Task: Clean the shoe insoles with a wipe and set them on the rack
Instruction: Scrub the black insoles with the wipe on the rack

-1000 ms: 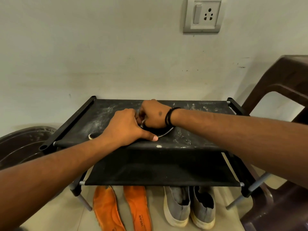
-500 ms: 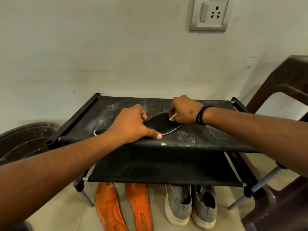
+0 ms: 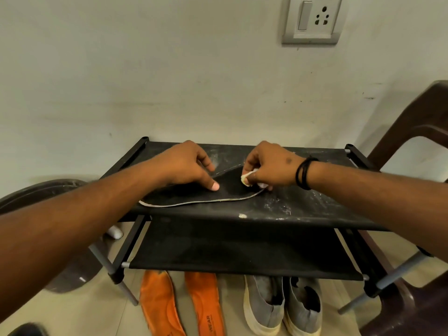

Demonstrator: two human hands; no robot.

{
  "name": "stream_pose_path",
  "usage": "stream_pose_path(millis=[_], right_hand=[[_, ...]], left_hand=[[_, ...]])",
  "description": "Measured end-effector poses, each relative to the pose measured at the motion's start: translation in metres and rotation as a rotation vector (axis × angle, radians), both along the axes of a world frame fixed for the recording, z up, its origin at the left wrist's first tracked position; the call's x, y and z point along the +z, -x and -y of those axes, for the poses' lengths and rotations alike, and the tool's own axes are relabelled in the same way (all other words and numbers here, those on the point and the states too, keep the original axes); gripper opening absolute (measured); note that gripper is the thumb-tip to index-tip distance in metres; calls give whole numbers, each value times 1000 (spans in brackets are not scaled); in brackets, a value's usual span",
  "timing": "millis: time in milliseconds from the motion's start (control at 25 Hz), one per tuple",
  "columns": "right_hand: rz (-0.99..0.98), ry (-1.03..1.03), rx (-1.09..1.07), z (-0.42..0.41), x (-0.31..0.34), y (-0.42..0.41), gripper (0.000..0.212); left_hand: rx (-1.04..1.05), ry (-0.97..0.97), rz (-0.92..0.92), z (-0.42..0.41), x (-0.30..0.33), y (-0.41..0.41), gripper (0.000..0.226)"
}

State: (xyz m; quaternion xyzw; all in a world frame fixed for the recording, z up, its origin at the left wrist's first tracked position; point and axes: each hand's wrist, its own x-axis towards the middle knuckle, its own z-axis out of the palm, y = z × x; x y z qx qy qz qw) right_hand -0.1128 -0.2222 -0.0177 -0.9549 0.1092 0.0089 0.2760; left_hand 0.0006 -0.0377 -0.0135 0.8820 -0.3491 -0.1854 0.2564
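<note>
**Figure: Wiping a dark insole on the top shelf of the rack**

My right hand [image 3: 269,166] has its fingers and thumb curled tightly round a small white wipe [image 3: 247,177], bunched so that only its pale edges show beneath the fingertips; it bears on the wide end of the black insole [image 3: 201,192]. A black band [image 3: 304,173] circles that wrist. My left hand [image 3: 189,166] rests on the middle of the same insole, thumb stretched flat along its surface and fingers bent downward at the far edge; it pins the insole and does not close round it. Both forearms reach forward from the bottom corners of the view.

The insole lies flat on the top shelf of the rack [image 3: 315,209], lengthways across it, its thin grey rim visible along the near side. The shelf fabric is black and flecked with pale dust. How much of the insole's far edge the left hand covers I cannot tell.

Below the lower shelf, on the floor, lie two orange insoles [image 3: 179,304] side by side and a pair of grey shoes [image 3: 281,304], all cut off by the lower frame edge. A brown plastic chair [image 3: 412,132] stands at right, partly out of view; a dark round basin [image 3: 43,190] sits at left behind my arm. A wall socket [image 3: 312,18] is mounted above.
</note>
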Motion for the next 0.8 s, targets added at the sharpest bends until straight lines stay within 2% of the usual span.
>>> stream_pose_path(millis=[80,160,360,600,720,800], right_hand=[[-26,11,-24,-3,-5,2,8],[-18,23,-43,-10,-6,3,8],[140,-50,-105,-29,7,-7,7],[333,-166,-79,-65,50,-22,4],[452,-97,-36,-94,65,-35,3],[517,-119,0,-122,74,-43,4]], left_hand=[[-22,-75,30,-1,-1,-2,48],[-12,-64,11,2,-2,-3,45],[125,194,-164,-1,16,-7,18],[421,590,-397,-46,46,-3,23],[503,776,-460,-83,50,9,28],[578,880,-472,-115,50,19,25]])
